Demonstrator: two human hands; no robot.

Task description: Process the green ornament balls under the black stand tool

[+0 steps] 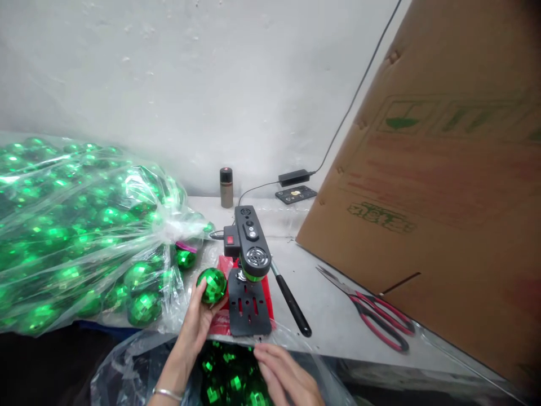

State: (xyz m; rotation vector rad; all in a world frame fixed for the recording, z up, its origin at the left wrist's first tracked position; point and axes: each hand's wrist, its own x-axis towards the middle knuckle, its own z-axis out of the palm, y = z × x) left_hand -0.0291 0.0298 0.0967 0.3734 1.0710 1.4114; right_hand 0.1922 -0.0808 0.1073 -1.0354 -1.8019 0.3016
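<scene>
A shiny green faceted ball ornament [213, 286] rests in the fingers of my left hand [202, 316], just left of a small black machine [252, 242]. My right hand [287, 372] is lower, over the right side of an open clear bag [122, 361] with several green balls [234, 383] in it. Its fingers are pressed together near the machine's front edge; whatever they may pinch is too small to make out. The machine has a red switch, a slotted black base plate [250, 316] and a long black-handled lever [293, 304]. Something green shows beneath its head.
A large clear bag of green balls [84, 225] fills the left side. Red-handled scissors [372, 316] lie at right beside a big cardboard box [431, 197]. Toward the wall are a small bottle [226, 189], a power adapter [295, 177] and a phone [296, 194].
</scene>
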